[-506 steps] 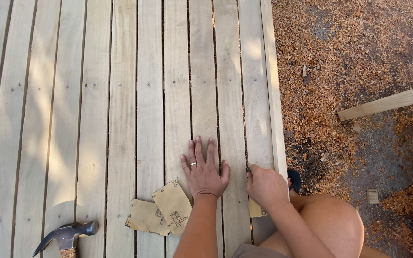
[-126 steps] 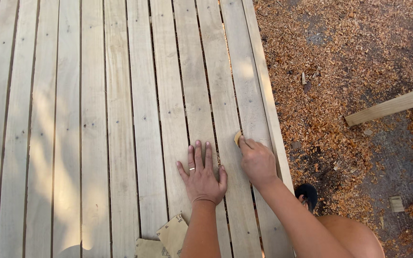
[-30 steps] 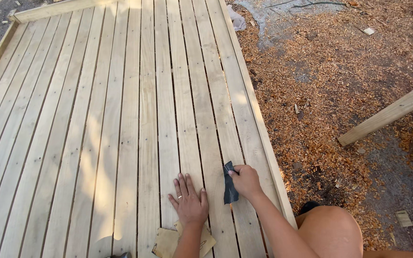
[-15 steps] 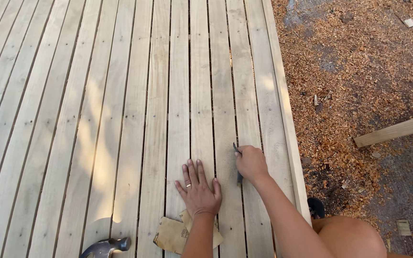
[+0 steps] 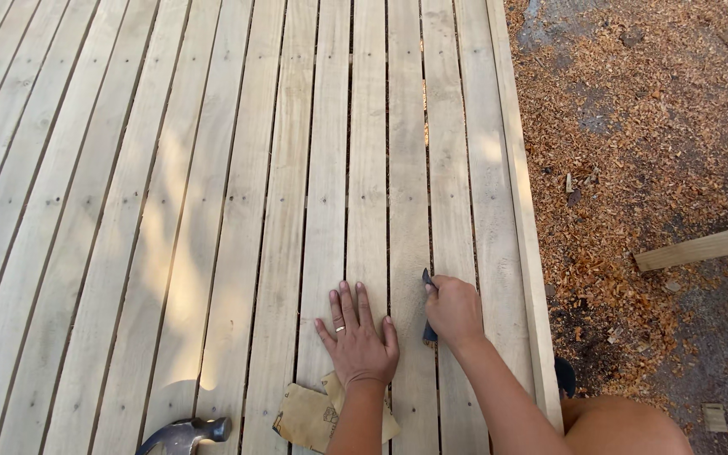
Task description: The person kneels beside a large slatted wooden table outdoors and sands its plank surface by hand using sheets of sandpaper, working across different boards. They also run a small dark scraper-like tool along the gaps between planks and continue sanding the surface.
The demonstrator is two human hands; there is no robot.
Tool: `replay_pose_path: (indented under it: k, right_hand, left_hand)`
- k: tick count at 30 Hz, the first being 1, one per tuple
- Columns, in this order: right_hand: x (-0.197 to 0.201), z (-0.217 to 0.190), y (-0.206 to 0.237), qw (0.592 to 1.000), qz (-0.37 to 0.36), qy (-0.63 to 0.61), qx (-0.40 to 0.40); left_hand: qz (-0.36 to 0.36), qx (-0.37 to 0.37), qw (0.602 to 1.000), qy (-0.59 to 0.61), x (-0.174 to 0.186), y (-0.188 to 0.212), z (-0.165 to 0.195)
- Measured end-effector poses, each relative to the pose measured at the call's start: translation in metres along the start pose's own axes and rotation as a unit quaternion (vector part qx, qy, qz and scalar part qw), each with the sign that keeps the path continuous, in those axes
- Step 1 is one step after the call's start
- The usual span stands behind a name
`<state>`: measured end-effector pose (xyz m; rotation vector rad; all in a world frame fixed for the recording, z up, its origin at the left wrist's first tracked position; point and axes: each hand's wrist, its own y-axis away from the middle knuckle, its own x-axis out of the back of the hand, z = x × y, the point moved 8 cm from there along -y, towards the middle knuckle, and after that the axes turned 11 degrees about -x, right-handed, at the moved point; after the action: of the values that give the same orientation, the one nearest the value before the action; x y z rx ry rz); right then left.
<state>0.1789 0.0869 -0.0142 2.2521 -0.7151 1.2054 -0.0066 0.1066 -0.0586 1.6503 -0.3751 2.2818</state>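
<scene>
The wooden deck (image 5: 238,168) is pale yellow with long stripes. The sandpaper sheets (image 5: 305,414) are tan. The hammer (image 5: 183,435) is grey. The wood chips (image 5: 634,168) are orange-brown.

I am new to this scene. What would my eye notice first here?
First, the two hands low on the pale plank deck: the left hand lies flat, the right hand presses dark sandpaper on a board. A hammer lies at the bottom edge, wood shavings cover the ground to the right.
</scene>
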Motion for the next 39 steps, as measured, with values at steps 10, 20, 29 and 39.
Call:
replay_pose_path:
  k: [10,20,29,39]
  right_hand:
    - [0.000,0.023,0.011,0.994,-0.046,-0.053,-0.087]
    - [-0.004,0.000,-0.036,1.000,0.010,-0.014,-0.005]
    - [-0.015,0.003,-0.023,0.998,0.044,-0.007,0.051]
    - [-0.015,0.004,-0.007,0.995,0.058,-0.039,0.078]
  left_hand:
    - [-0.044,0.014,0.999,0.002,0.001,-0.004,-0.001]
    - [-0.023,0.008,1.000,0.006,0.002,-0.003,0.001]
    - [-0.027,0.008,1.000,0.011,0.002,-0.006,-0.001]
    - [-0.035,0.011,0.999,0.011,0.000,-0.006,-0.002]
